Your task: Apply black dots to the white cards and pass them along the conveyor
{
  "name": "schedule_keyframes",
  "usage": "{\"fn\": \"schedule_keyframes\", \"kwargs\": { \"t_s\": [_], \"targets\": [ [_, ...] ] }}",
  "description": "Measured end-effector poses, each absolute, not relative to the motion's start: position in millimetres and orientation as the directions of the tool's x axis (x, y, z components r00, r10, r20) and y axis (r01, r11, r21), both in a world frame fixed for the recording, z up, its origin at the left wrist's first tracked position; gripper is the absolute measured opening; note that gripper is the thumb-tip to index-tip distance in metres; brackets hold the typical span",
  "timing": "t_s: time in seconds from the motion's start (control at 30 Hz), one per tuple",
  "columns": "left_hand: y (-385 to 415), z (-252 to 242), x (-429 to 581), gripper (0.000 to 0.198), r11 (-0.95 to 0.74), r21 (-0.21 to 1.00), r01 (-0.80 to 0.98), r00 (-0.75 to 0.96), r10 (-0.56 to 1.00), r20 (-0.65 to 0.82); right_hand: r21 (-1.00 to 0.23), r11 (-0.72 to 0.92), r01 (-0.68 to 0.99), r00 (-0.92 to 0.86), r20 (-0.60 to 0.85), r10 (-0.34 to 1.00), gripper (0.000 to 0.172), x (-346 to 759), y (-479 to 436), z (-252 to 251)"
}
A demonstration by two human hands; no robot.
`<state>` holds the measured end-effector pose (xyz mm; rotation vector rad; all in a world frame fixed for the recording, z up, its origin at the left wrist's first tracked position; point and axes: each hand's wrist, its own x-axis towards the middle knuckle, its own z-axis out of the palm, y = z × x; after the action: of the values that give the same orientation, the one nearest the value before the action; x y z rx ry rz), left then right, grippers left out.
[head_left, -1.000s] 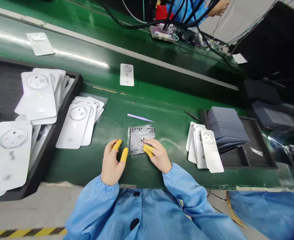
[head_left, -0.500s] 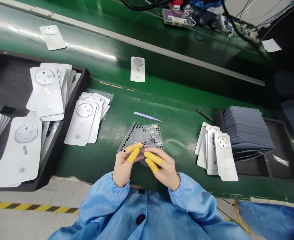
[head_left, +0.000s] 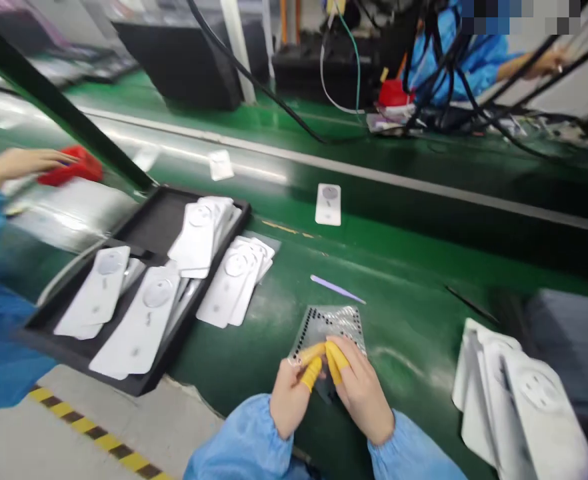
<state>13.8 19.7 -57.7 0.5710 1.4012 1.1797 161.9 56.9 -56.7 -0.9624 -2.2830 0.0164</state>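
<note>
Dotted clear sheet (head_left: pixel 330 325) is pinched at its near edge by the left hand (head_left: pixel 288 395) and right hand (head_left: pixel 363 395), with the yellow-capped fingertips (head_left: pixel 337 357) pressed together on it.

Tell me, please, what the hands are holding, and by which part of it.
The left hand and right hand together pinch the clear dotted sheet at its near edge, between yellow-capped fingertips.

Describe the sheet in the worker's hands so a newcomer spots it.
On the green bench, near its front edge, the left hand and right hand pinch a clear sheet. Unlike the white cards stacked around it, it is see-through with rows of black dots.
</note>
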Motion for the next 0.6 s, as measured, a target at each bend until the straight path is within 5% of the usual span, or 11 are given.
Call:
{"fn": "schedule_keyframes", "kwargs": {
  "t_s": [0.23, 0.47, 0.6],
  "targets": [
    [20, -88, 28, 0.047, 0.279, 0.918, -0.28, -0.318, 0.876, -0.363, -0.25, 0.794, 0.555, -0.429, 0.731, 0.53, 0.021, 166, 77, -87],
    [19, -105, 12, 0.051, 0.324, 0.906, -0.274, -0.203, 0.901, -0.383, -0.523, 0.628, 0.576, -0.224, 0.638, 0.736, 0.021, 162, 83, -97],
    [33, -63, -36, 0.074, 0.299, 0.954, -0.012, -0.23, 0.928, -0.293, -0.48, 0.644, 0.596, -0.237, 0.662, 0.711, 0.02, 160, 81, -95]
  ]
}}
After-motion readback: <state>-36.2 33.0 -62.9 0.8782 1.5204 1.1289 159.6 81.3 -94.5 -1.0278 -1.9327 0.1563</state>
